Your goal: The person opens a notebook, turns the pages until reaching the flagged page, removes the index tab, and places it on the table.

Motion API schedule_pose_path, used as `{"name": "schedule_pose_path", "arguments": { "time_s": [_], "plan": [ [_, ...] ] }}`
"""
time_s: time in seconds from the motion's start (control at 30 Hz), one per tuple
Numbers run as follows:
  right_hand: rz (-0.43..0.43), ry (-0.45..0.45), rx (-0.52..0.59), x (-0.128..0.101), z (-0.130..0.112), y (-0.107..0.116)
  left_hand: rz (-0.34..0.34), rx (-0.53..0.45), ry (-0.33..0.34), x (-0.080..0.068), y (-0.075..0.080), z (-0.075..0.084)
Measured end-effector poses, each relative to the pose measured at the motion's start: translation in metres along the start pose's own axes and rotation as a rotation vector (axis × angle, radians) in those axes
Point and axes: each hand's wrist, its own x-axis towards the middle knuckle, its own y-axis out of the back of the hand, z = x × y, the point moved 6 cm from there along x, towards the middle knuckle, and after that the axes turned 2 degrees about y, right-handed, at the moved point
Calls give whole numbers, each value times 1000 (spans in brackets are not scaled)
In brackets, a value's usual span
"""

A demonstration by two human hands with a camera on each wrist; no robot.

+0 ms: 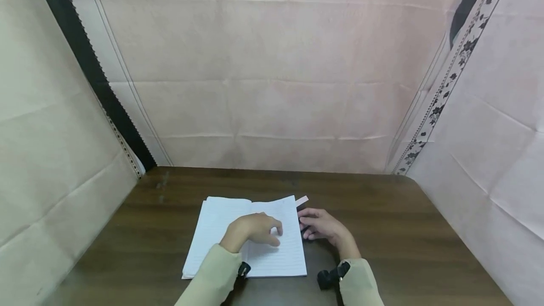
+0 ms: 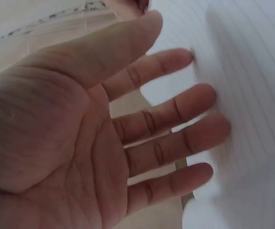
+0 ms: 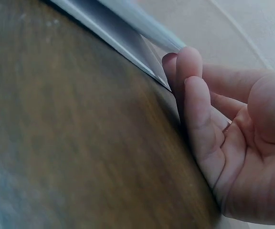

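Note:
An open notebook with lined white pages lies on the brown table. Over its right page is my left hand, back upward. The left wrist view shows that hand's palm, its fingers spread and lightly bent, fingertips right at the lined paper. At the notebook's right edge is my right hand, fingers curled. In the right wrist view, its thumb and fingers pinch the edge of the pages, which stand lifted from the layer beneath.
A small pale strip sticks out past the notebook's upper right corner. The wooden table extends to both sides. Pale cloth walls enclose it at the back, left and right. Each wrist wears a black strap.

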Motion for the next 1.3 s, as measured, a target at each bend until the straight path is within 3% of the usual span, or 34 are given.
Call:
{"name": "schedule_pose_path", "arguments": {
  "time_s": [0.2, 0.33, 0.5, 0.67, 0.87, 1.13, 1.3],
  "plan": [
    [-24, 10, 10, 3, -4, -2, 21, 4, 3, 16, 3, 19],
    [-35, 9, 12, 2, -5, -3, 123, -4, 5, 27, 4, 24],
    [-52, 17, 6, -2, -5, -3, 237, -49, 69, 38, -2, 26],
    [-59, 16, 3, -4, -5, -1, 291, -81, 149, 44, -6, 26],
    [-67, 10, 16, -4, -4, -1, 270, -149, 188, 44, -4, 20],
    [-60, -1, 13, -4, -6, -1, 247, -256, 155, 36, 6, 11],
    [-61, -9, 12, -3, -6, -1, 218, -318, 167, 32, 8, 7]
  ]
}}
